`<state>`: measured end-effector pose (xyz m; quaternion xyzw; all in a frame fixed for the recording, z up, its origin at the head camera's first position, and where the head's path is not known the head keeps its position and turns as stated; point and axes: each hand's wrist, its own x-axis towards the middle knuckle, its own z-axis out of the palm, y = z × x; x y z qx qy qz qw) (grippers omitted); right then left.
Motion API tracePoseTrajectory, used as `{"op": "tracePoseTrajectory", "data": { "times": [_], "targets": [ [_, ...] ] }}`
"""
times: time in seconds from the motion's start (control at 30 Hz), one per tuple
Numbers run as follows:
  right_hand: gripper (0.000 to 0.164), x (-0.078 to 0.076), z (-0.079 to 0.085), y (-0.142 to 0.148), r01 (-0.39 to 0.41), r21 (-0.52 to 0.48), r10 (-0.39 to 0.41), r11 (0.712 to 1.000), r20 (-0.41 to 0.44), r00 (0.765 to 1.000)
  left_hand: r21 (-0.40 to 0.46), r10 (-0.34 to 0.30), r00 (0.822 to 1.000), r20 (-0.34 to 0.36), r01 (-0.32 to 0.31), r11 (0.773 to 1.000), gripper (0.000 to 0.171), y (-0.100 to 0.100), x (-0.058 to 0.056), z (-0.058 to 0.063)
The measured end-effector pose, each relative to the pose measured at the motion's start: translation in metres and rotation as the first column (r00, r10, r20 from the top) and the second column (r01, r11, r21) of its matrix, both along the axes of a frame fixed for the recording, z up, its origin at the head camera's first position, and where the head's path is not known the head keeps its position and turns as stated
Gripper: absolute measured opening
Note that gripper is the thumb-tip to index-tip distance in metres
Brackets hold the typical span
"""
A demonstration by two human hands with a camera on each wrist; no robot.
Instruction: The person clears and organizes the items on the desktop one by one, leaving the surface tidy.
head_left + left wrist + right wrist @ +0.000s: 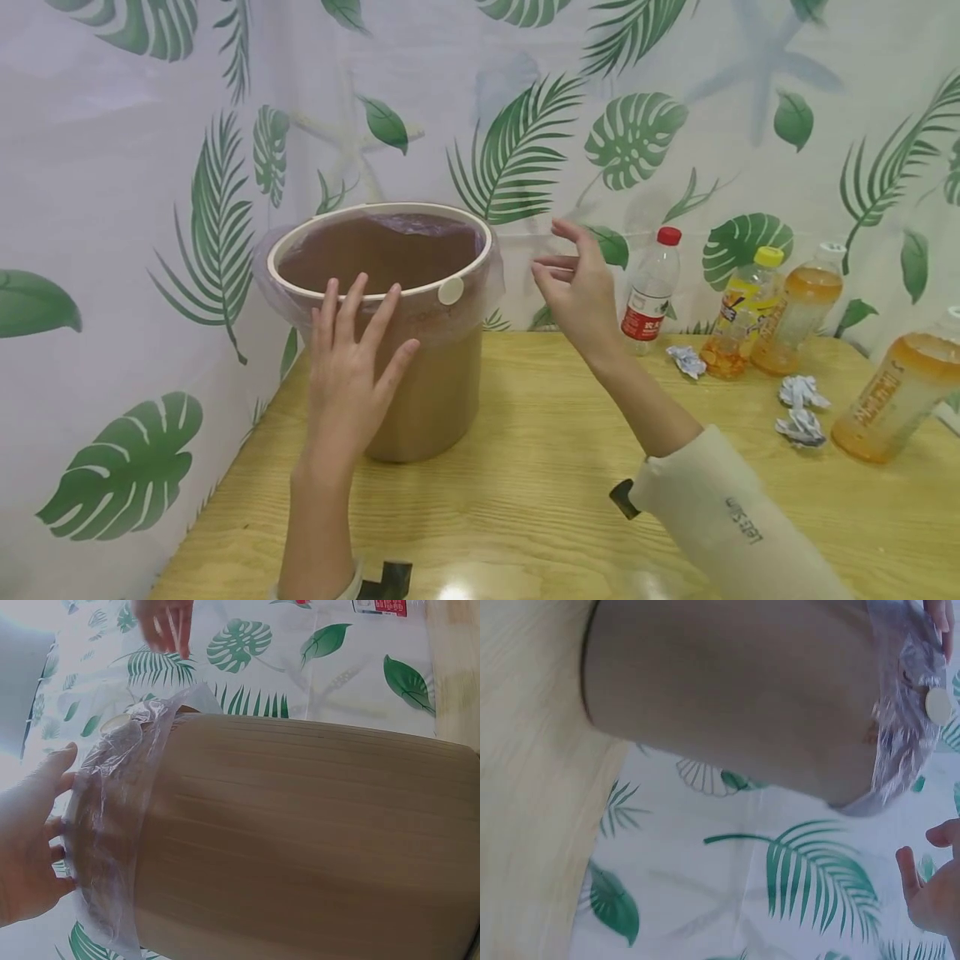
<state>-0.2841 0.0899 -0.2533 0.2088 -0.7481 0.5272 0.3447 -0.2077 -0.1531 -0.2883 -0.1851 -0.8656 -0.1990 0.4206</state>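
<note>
A brown trash can with a cream rim stands upright on the table, tipped by no hand. A thin clear purplish trash bag lines it and folds down over the outside of the rim. My left hand touches the front of the rim with its fingers spread and straight. In the left wrist view the fingertips of the left hand lie along the bag-covered rim. To the right of the can, my right hand is raised in the air, fingers loosely bent, holding nothing. The right wrist view shows that hand apart from the bag.
On the right stand a red-capped bottle, a yellow-capped bottle and two orange-tinted bottles with pale caps. Crumpled paper balls lie among them. A leaf-patterned sheet covers the wall behind the wooden table.
</note>
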Motion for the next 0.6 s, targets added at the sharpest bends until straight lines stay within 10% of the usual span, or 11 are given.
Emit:
{"op": "tracePoseTrajectory", "data": {
  "times": [0.3,0.6],
  "targets": [
    [0.045,0.014,-0.024,0.074,0.165,0.009,-0.165,0.986,0.052,0.985,-0.006,0.006,1.0,0.008,-0.006,1.0,0.06,0.0,0.001,0.001],
    [0.047,0.035,-0.049,0.154,0.349,0.001,-0.341,0.937,0.222,0.914,-0.002,0.006,1.0,0.003,-0.006,1.0,0.059,0.001,0.0,-0.001]
  ]
}}
